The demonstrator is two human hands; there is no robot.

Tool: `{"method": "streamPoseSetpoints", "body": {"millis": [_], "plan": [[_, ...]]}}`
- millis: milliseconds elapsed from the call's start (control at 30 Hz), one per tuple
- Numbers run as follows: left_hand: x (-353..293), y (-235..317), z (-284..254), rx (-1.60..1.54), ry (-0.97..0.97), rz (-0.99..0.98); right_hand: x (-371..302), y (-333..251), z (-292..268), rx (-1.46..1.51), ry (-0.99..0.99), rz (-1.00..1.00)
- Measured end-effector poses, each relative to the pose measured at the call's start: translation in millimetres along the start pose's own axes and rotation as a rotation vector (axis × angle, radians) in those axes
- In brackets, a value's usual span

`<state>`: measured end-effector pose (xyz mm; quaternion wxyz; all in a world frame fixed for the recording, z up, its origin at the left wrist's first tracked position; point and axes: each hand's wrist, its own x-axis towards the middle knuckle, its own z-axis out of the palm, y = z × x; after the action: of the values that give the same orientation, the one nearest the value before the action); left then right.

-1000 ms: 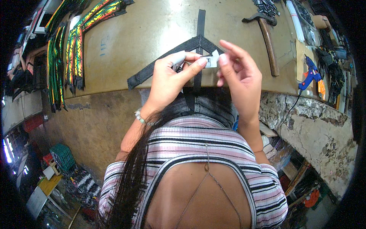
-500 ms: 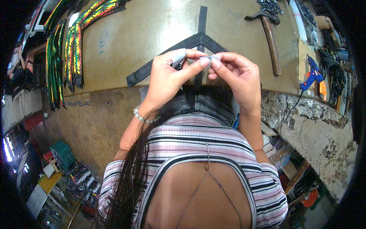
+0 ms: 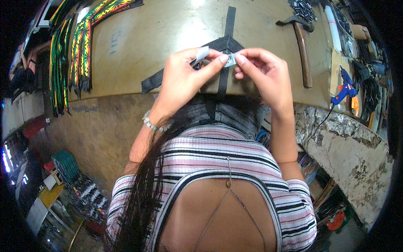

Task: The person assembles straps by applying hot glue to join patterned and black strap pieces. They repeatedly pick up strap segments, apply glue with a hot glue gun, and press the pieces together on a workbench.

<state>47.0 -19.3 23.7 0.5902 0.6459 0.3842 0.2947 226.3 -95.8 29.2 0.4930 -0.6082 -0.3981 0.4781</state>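
Observation:
Between the fingertips of both hands is a small grey-white label-like piece (image 3: 230, 61) with a dark mark on it. My left hand (image 3: 180, 75) pinches its left end, and my right hand (image 3: 268, 77) pinches the right end. A second pale strip (image 3: 202, 53) sticks up from the fingers of my left hand, with something dark below it that I cannot make out. Beneath the hands, black webbing straps (image 3: 153, 80) lie joined in an arrow shape on the table, partly hidden by my hands.
A hammer (image 3: 303, 54) lies at the right of the table (image 3: 147, 38), below a pile of small black pieces (image 3: 303, 9). Farther right is a blue glue gun (image 3: 346, 89) with its cord hanging down. Colourful patterned straps (image 3: 82, 59) lie along the left.
The small label-like piece has tilted from nearly edge-on to showing its face. Both hands keep their pinch on it. The table has shifted slightly in view.

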Motion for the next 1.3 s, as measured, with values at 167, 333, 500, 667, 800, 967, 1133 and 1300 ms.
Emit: {"method": "streamPoseSetpoints", "body": {"millis": [167, 333, 500, 667, 800, 967, 1133, 1300], "plan": [[27, -10, 0, 0.503, 0.159, 0.2, 40, 6, -1, -0.374, 0.031, -0.075], [36, -15, 0, 0.446, 0.113, 0.061, 53, 15, 1, -0.479, 0.073, -0.094], [37, -20, 3, 0.47, 0.166, 0.112, 50, 14, 3, -0.504, 0.103, -0.086], [38, -24, 4, 0.412, 0.193, 0.135, 51, 21, 6, -0.53, 0.14, -0.151], [37, -23, 2, 0.467, 0.138, 0.15, 51, 16, 5, -0.557, 0.144, -0.136], [37, -26, 4, 0.431, 0.168, 0.181, 9, -5, 0, -0.755, 0.007, -0.119], [33, -29, 3, 0.462, 0.138, 0.175, -46, 24, 16, -1.119, -0.11, -0.459], [21, -29, 4, 0.486, 0.133, 0.21, -42, 43, 31, -0.811, 0.009, -0.614]]}}
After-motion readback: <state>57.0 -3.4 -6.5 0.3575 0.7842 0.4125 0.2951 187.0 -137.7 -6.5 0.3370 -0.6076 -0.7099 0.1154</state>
